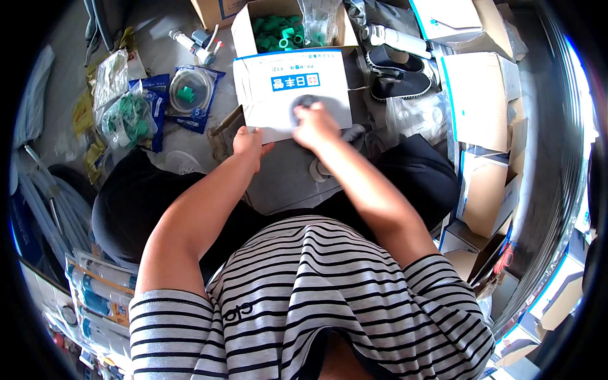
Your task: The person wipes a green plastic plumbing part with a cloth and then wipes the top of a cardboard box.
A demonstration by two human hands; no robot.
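In front of me a white cardboard box [294, 111] has its printed flap folded toward me. My left hand [251, 145] touches the flap's lower left edge, holding nothing that shows. Over the lower right part of the flap, my right hand [314, 124] is blurred and grips a dark, rounded object [306, 101] whose kind is unclear. Behind the flap, the box holds green plastic pipe fittings [278, 29] and a clear plastic bag [322, 21] with pieces inside.
Bagged green fittings [130, 118] and a coiled white hose [192, 90] lie at the left. Black shoes [401, 85] stand right of the box. Open cardboard boxes [477, 99] line the right side, and grey tubing [52, 209] lies at far left.
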